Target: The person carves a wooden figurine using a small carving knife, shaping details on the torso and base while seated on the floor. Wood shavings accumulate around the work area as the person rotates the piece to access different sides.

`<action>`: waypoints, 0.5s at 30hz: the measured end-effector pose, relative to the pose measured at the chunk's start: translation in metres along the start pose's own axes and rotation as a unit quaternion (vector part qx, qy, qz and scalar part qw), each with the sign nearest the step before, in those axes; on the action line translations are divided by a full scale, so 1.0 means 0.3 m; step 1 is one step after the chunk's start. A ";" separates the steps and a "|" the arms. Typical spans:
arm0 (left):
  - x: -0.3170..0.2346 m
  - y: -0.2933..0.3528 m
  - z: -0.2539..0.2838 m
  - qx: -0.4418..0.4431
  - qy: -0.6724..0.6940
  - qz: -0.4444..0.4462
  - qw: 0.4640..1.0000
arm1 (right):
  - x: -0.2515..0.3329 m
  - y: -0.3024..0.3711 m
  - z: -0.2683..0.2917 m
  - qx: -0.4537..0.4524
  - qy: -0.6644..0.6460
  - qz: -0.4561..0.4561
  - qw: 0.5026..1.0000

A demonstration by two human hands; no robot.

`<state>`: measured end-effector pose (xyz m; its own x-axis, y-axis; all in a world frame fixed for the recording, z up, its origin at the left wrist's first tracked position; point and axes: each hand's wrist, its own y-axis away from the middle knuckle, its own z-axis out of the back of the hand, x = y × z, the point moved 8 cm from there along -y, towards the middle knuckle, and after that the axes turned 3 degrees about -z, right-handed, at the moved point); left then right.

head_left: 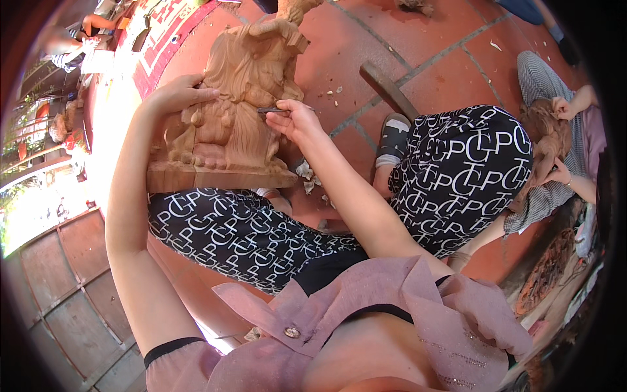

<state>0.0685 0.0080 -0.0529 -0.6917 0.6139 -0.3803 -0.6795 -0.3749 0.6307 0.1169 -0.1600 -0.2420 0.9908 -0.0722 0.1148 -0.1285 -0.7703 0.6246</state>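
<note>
Wooden carving (243, 138), left fingers (205, 95) spread on it, right fingers (288, 105) pinching slim tool (265, 110), lettered trousers (460, 173)

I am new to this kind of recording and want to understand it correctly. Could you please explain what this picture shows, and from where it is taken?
There is no machine here: a person uses two bare hands. The camera sits on the person's head and looks down; its wide fisheye lens bends straight edges. The left hand rests against a light reddish-brown, carved wooden sculpture. The right hand holds a thin, dark tool at its front. Pale, irregular scraps lie on the red tiled floor. At the right, another person's hands are on a brown, irregular piece.
</note>
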 end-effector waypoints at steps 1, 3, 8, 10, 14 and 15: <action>-0.008 0.016 -0.008 -0.001 0.016 0.003 1.000 | 0.012 0.026 -0.051 0.027 0.008 0.018 0.999; -0.035 0.058 -0.037 -0.007 0.087 0.022 0.996 | 0.007 0.070 -0.153 0.076 0.023 0.051 0.996; -0.043 0.023 -0.011 0.024 -0.001 0.014 1.000 | 0.013 0.006 0.031 -0.011 0.035 0.040 0.999; -0.020 0.021 -0.020 0.027 -0.009 0.028 0.999 | 0.000 0.020 0.013 -0.012 0.008 0.045 0.999; -0.011 0.031 -0.020 0.015 0.039 0.010 0.999 | 0.018 0.037 -0.044 0.030 -0.018 0.082 0.996; -0.021 0.030 -0.017 0.016 0.013 0.017 1.000 | 0.038 0.044 -0.056 0.041 -0.013 0.100 0.994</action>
<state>0.0655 -0.0030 -0.0481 -0.7208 0.5821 -0.3762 -0.6478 -0.3726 0.6645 0.1258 -0.1603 -0.2194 0.9465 -0.2448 0.2104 -0.3207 -0.7873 0.5265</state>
